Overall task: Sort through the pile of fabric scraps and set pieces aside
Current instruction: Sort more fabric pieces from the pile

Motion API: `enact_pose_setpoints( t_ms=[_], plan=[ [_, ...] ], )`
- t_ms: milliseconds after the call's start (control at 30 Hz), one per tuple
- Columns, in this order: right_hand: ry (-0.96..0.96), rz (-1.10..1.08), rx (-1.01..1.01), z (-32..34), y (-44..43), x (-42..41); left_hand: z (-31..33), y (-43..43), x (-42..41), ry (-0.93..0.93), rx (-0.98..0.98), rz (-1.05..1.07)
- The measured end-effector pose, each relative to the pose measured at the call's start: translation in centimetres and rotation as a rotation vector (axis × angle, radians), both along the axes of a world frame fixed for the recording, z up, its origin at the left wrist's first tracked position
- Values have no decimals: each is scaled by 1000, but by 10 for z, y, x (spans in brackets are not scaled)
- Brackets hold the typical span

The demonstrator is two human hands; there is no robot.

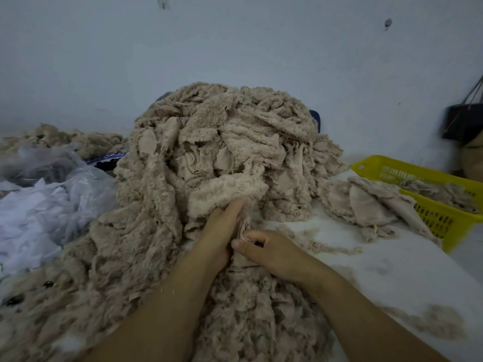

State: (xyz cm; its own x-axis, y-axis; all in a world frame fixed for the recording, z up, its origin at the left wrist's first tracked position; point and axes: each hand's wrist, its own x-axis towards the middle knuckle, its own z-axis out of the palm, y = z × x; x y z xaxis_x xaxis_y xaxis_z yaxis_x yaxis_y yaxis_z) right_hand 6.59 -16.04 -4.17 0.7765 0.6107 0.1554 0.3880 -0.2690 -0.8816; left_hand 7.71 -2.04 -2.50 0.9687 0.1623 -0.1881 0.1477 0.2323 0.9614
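Freeing one scrap [226,192] from the pile [209,131] | hands together: right hand [268,249] pinches it, left hand [221,229] presses flat | we pull gently

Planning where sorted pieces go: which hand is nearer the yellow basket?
Right. The right hand pinches a scrap at the front of the pile, left of the basket; the left hand sits farther left, beside it.

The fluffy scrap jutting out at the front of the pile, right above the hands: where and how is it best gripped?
Pinch the plush scrap by its lower edge, coming from below and in front. That edge overhangs the pile and hangs free, where the left hand touches it; its upper part looks tucked under other scraps.
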Motion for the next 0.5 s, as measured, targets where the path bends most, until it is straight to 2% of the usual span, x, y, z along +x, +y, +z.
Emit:
enact_pose_setpoints(
  t_ms=[100, 200, 233, 300, 367, 400, 467, 500],
  plan=[
    [-16, 24, -48, 0, -1, -1, 3, 5, 1, -131, -199, -32],
    [-37, 0, -85, -1, -1, 0, 7, 16, 7, -197, -459, 198],
    [-53, -52, -85, -1, 0, 1, 9, 21, 7, -250, -483, 216],
    [-98, -261, -33, 2, 2, 1, 16, 22, 1, -388, -468, 90],
    [-96, -556, 123, 4, -3, 8, 19, 10, -6, -454, -300, -95],
    [-33, -679, 240, 6, -6, 14, 18, 2, -11, -462, -167, -173],
    [255, -777, 495, 14, -12, 24, 12, -10, -18, -388, 119, -288],
    [423, -731, 608, 17, -14, 27, 9, -14, -22, -330, 249, -344]
  ],
)
